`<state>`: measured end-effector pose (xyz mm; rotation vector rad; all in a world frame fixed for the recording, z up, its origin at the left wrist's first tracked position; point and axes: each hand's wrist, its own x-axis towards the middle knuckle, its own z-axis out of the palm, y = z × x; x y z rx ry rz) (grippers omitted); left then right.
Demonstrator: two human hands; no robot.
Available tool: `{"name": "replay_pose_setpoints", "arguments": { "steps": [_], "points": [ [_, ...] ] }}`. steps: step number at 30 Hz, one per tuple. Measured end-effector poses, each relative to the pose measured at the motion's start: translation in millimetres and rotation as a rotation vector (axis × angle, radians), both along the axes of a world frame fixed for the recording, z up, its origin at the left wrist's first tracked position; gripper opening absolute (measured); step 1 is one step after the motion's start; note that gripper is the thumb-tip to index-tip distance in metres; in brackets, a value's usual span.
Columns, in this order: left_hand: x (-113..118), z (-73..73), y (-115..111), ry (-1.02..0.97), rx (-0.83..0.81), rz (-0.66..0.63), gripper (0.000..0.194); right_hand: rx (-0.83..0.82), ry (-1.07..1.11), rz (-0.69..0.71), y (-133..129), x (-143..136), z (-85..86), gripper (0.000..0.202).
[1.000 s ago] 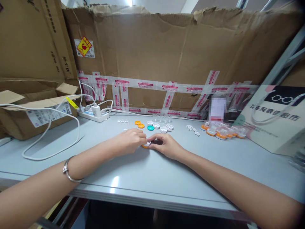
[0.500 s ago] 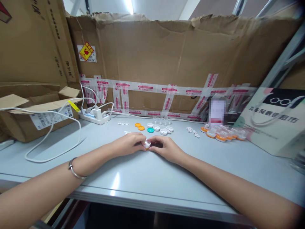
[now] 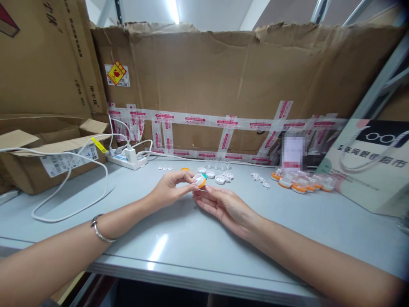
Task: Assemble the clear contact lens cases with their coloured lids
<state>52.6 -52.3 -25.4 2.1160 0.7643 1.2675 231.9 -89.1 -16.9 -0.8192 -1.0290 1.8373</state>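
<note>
My left hand (image 3: pixel 174 187) pinches a round white plastic part with an orange rim (image 3: pixel 199 181) between thumb and fingers. The part is raised off the table and tilted, its white hollow side towards me. Just below and to its right is my right hand (image 3: pixel 223 207), palm turned partly up and fingers stretched out. Its fingertips are close to the orange rim; whether they touch it is unclear. Behind the held part, a teal ring (image 3: pixel 205 175) is mostly hidden. An orange ring (image 3: pixel 185 169) peeks out above my left fingers. White round caps (image 3: pixel 210 174) lie beyond my hands.
Orange-and-white assembled pieces with clear tops (image 3: pixel 298 186) cluster at right, near a paper bag (image 3: pixel 367 170). Small white parts (image 3: pixel 260 180) lie beside them. At left are a power strip (image 3: pixel 128 159), a loose white cable (image 3: pixel 76 219) and an open carton (image 3: pixel 25 170). A large cardboard box (image 3: pixel 204 76) stands behind.
The white-and-orange part has risen from near the tabletop and tipped over. My right hand has let its pinch loosen and rolled palm-up below it. My left hand keeps its hold.
</note>
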Motion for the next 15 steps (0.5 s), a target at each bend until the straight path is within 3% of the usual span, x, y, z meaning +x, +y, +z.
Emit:
{"name": "replay_pose_setpoints", "arguments": {
  "steps": [8,15],
  "points": [
    [3,5.1,-12,-0.036,0.232,-0.061,0.007,0.088,0.128,-0.077,-24,-5,12.3,0.023],
    [7,11.4,-20,0.101,0.517,0.092,0.007,0.131,0.152,-0.105,-22,-5,10.6,0.021]
  ]
}}
